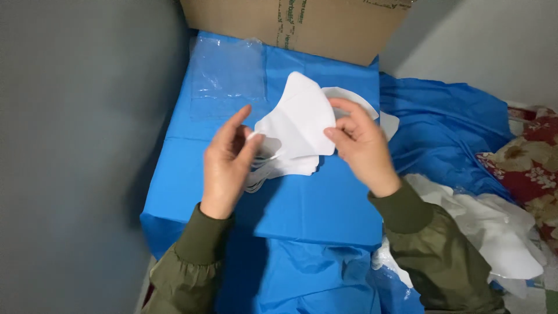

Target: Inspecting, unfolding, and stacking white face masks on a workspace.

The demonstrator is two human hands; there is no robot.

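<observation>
Both forearms come up from the lower frame edge in olive-green sleeves with ribbed cuffs, angled inward. Left hand [228, 160] upright, back to camera, index finger raised, thumb and other fingers pinched together near the fingertips. Right hand [361, 145] back to camera, wrist bent slightly inward, thumb and fingers pinched closed at its left edge. The 2 hands sit near each other, not touching.

- Grey wall [70, 145] rises on the left.
- Pale wall [494, 46] stands at upper right.
- Blue sheet [302, 203] covers the work surface.
- Cardboard box [302, 23] behind it.
- Floral fabric [532, 163] at right.
</observation>
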